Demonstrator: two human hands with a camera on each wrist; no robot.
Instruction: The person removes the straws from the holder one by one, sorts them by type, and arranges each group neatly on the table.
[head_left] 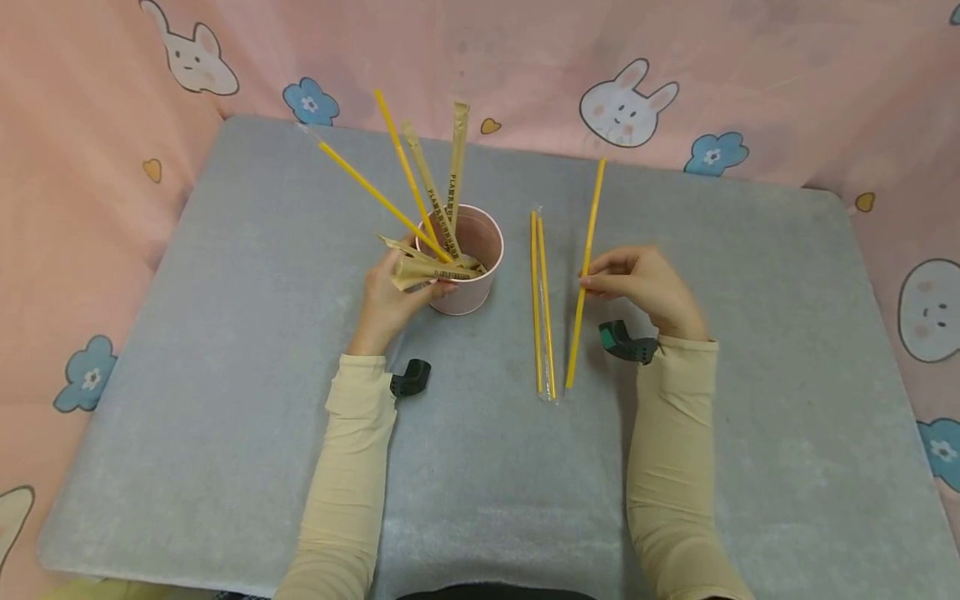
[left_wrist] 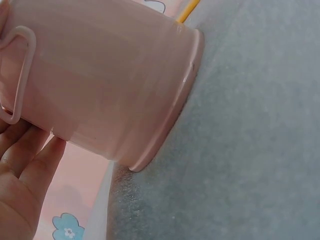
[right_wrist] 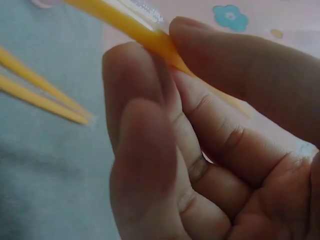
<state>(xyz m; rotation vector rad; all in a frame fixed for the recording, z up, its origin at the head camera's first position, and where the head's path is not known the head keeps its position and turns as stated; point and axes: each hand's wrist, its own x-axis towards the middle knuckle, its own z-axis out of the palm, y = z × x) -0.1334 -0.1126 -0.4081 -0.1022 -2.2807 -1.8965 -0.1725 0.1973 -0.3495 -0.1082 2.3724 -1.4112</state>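
Note:
My left hand grips the side of a small pink bucket, thumb at its near rim. In the left wrist view its fingers lie against the bucket wall below a wire handle. Two yellow straws and several brown paper-wrapped straws stick out of the bucket, some leaning over its rim by the left hand. Between thumb and fingertips, my right hand pinches a yellow straw in a clear sleeve. Left of it, two more yellow straws lie side by side in clear wrapping.
Grey cloth covers the table. A pink curtain printed with rabbits and blue flowers hangs along the back and sides. Dark devices are worn at the left wrist and right wrist.

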